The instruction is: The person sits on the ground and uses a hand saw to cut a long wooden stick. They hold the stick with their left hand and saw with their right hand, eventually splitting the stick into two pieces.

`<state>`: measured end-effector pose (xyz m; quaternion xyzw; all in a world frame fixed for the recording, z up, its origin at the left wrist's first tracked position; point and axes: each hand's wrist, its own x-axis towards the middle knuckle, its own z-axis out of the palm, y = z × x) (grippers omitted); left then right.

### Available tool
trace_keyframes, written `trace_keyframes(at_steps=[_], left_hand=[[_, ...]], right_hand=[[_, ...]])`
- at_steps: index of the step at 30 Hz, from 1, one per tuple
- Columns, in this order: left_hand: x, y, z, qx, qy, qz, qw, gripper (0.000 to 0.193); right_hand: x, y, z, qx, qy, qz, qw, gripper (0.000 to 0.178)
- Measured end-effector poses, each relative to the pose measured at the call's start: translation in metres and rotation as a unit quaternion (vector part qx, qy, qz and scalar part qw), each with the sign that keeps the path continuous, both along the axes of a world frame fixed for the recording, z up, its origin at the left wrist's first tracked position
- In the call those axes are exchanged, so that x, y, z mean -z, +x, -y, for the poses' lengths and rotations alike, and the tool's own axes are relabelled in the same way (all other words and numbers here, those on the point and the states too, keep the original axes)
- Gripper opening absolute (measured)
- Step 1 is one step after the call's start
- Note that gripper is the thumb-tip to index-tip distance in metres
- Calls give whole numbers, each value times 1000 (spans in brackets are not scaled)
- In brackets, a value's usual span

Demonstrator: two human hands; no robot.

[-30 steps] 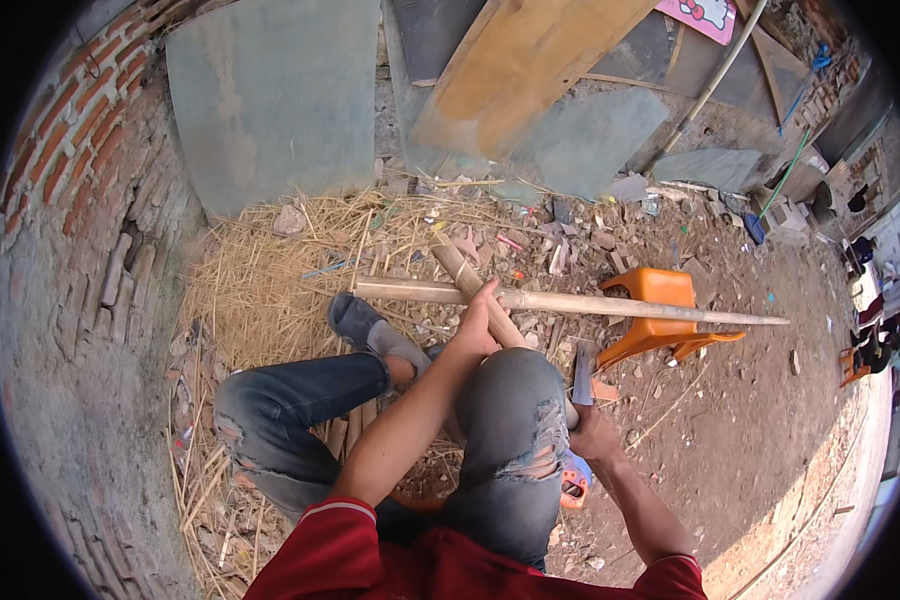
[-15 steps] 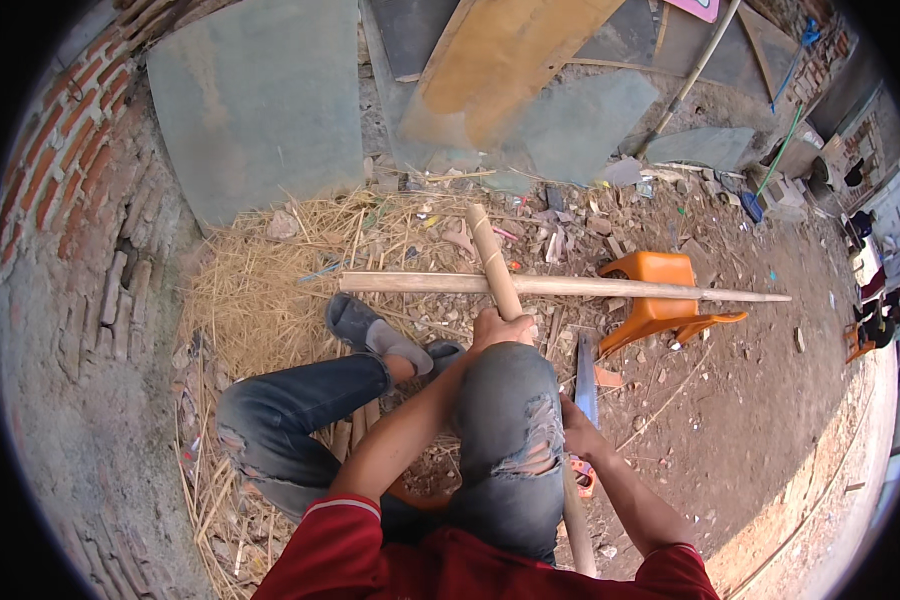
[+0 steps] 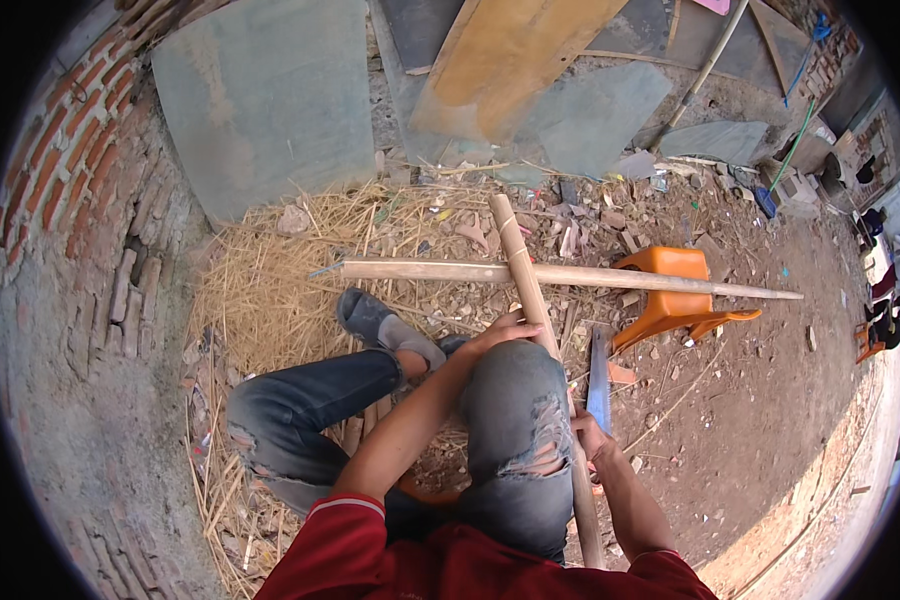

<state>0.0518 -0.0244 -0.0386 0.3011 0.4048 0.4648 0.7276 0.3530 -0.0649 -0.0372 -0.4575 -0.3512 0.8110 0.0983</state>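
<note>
Looking down on a seated person in a red shirt (image 3: 450,565) and torn jeans (image 3: 310,395), working outdoors over dirt ground (image 3: 760,420). The two bare hands are apart, both at a pale slanting pole (image 3: 530,288) right of centre. The pole runs from the upper middle of the frame to the lower edge, passing along the right side of the bent knee (image 3: 513,395) in the centre.

The left hand (image 3: 510,332), just above that knee, is clasped on the pole with its fingers over the top. The right hand (image 3: 592,437), lower and farther right, is bent in against the pole's right side; how firmly it grips cannot be told. A blue-grey blade (image 3: 598,380) stretches just above the right hand; whether the hand touches it is unclear.

The slanting pole lies across a second, long pole (image 3: 430,270), which spans the middle of the frame sideways and crosses over an orange plastic chair (image 3: 675,262) at right.

A grey shoe (image 3: 365,318) is left of centre, near loose straw (image 3: 270,270). Broken rubble (image 3: 570,215) covers the upper middle. A worn brick wall (image 3: 80,160) fills the left; a grey panel (image 3: 270,110) and a tan board (image 3: 515,60) lean along the top.
</note>
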Motion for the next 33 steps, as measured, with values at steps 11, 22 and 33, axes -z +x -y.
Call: trace_keyframes(at_steps=[11, 22, 33], left_hand=[[8, 15, -14, -29, 38, -19, 999, 46], [13, 15, -13, 5, -30, -104, 994, 60], [-8, 14, -18, -100, 187, -406, 889, 69]], right_hand=[[33, 8, 2, 55, -112, -48, 991, 44], [-29, -4, 21, 27, 35, -10, 999, 25], [-54, 7, 14, 103, 113, 127, 980, 43]])
